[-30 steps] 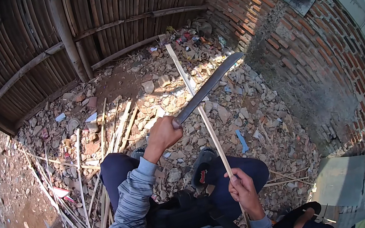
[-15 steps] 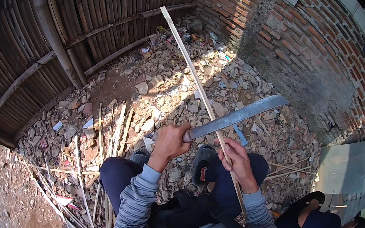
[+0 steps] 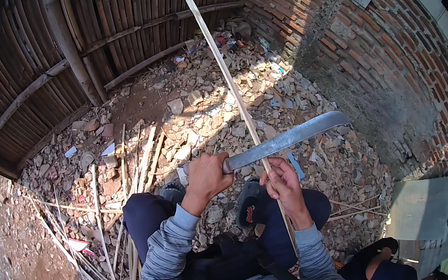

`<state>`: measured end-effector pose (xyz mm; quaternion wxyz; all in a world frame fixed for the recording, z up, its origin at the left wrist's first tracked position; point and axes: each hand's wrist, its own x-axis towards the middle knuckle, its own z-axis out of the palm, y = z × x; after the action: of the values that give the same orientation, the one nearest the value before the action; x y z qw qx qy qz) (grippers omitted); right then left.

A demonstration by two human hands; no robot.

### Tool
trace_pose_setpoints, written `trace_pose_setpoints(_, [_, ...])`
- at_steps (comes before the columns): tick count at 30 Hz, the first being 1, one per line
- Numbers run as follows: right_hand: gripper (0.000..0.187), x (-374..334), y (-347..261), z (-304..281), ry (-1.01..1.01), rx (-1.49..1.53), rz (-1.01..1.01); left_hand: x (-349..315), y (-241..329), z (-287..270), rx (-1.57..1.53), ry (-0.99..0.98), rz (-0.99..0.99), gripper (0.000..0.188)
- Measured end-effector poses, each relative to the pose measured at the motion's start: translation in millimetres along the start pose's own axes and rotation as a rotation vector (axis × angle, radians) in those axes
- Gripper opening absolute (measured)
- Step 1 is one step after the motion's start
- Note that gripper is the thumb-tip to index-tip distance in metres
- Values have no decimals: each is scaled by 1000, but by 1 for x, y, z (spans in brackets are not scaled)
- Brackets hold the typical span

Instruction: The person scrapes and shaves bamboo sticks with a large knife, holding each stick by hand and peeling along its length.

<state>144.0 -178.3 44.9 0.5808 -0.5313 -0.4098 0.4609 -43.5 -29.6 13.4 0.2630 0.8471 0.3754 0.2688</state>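
My left hand is closed round the handle of a machete, whose broad grey blade points right with its end slightly raised. The blade lies across a long, pale bamboo strip, hiding a short stretch of it. My right hand grips the strip just below the blade, thumb and fingers wrapped round it. From there the strip runs up and away toward the fence, while its lower end passes beside my right forearm.
Several bamboo strips lie on the rubble left of my knees; others lie at the right. A bamboo fence and a brick wall stand ahead. Another person sits at the lower right.
The strip's far end has swung slightly left and up. My right hand has shifted a little left and up, and the machete has moved slightly left, its blade tip rising.
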Motion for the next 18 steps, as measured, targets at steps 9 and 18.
trace_pose_setpoints(9, [23,5,-10,6,0,85,26,2,2,-4,19,-13,55,27])
trace_pose_setpoints(18, [23,-8,-14,13,67,43,25,1,4,3,-2,-42,-34,29])
